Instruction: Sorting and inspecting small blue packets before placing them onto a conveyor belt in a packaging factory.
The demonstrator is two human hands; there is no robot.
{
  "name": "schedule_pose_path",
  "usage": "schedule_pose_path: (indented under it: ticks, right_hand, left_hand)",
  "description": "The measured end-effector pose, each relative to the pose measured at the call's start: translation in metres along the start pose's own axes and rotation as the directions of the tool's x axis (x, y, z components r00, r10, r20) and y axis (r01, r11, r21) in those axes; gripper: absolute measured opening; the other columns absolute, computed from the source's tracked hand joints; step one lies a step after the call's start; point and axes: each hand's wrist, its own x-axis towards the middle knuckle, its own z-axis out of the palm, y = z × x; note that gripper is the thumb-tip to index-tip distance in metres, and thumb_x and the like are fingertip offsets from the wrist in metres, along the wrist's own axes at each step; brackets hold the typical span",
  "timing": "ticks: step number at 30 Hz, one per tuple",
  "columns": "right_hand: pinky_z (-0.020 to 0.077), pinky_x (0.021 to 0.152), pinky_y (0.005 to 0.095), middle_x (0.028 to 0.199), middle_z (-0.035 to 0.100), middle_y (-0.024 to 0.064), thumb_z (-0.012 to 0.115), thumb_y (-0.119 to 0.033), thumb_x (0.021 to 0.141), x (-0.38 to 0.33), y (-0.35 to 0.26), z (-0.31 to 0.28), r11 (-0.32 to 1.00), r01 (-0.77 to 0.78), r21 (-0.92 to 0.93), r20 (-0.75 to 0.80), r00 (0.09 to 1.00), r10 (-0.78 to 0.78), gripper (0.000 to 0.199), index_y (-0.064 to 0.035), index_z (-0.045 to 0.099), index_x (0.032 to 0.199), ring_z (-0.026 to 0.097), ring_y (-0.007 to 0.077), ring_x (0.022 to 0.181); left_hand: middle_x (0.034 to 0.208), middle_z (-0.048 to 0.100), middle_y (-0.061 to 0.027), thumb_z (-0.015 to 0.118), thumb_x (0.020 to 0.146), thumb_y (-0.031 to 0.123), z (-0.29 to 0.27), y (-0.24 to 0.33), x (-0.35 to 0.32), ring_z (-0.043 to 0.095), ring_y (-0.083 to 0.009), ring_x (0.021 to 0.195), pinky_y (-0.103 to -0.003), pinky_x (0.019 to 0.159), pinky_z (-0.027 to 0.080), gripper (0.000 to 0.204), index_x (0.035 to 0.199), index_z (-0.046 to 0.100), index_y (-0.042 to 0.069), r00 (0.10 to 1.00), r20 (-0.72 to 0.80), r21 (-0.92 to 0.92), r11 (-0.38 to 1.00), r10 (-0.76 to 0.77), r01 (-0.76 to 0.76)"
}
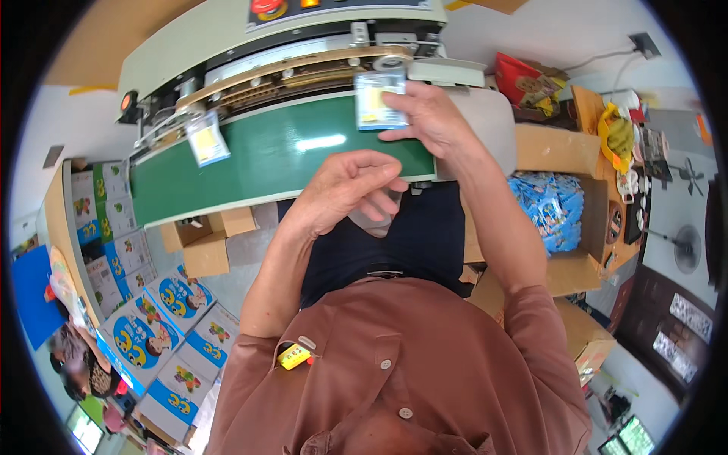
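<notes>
My right hand (432,117) pinches a small clear packet (370,117) with yellow contents and a blue lower edge. Its top edge is at the sealing band (303,59) of a band sealer. My left hand (350,186) is closed with curled fingers in front of the green conveyor belt (265,163). A translucent piece (373,225) shows below those fingers; I cannot make out what it is. Farther left, a second similar packet (207,142) hangs from the band over the belt, with no hand on it.
A red stop button (267,6) is on the sealer's panel. At the right stands an open carton (561,274) full of blue packets (550,208). Printed boxes (163,334) are stacked at the lower left. A small carton (206,256) sits below the belt.
</notes>
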Motion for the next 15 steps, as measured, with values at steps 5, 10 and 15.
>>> schedule_pose_path:
  ticks: [5, 10, 15]
  right_hand:
    - [0.0607, 0.075, 0.0373, 0.103, 0.067, 0.0126, 0.066, -0.017, 0.093, 0.003, 0.020, 0.013, 0.989, 0.122, 0.088, 0.042, 0.991, -0.126, 0.028, 0.0021, 0.063, 0.113, 0.068, 0.0221, 0.093]
    - [0.0568, 0.077, 0.0303, 0.106, 0.068, 0.0126, 0.065, -0.014, 0.094, -0.097, 0.032, -0.029, 0.851, 0.477, -0.221, -0.178, 0.838, -0.516, 0.026, 0.0031, 0.063, 0.113, 0.068, 0.0184, 0.090]
    - [0.0555, 0.075, 0.0293, 0.109, 0.068, 0.0104, 0.070, -0.008, 0.088, -0.166, 0.105, -0.183, 0.473, 0.060, -0.879, -0.388, 0.485, -0.784, 0.032, -0.0059, 0.064, 0.119, 0.068, 0.0169, 0.084]
  left_hand:
    - [0.100, 0.071, -0.0168, 0.062, 0.098, 0.026, 0.002, -0.009, -0.009, 0.071, -0.0184, 0.073, -0.027, 0.060, 0.059, 0.038, 0.121, 0.061, -0.004, 1.000, -0.023, 0.018, 1.000, -0.020, 0.020]
    - [0.100, 0.071, -0.0177, 0.061, 0.099, 0.022, 0.020, -0.032, -0.012, 0.072, -0.0206, 0.076, -0.029, 0.061, 0.060, 0.035, 0.122, 0.060, -0.004, 0.988, 0.092, 0.037, 0.992, -0.126, 0.123]
    - [0.101, 0.071, -0.0170, 0.061, 0.099, 0.019, 0.044, -0.041, -0.008, 0.072, -0.0206, 0.079, -0.029, 0.064, 0.060, 0.032, 0.123, 0.060, -0.003, 0.960, 0.165, 0.091, 0.973, -0.224, 0.212]
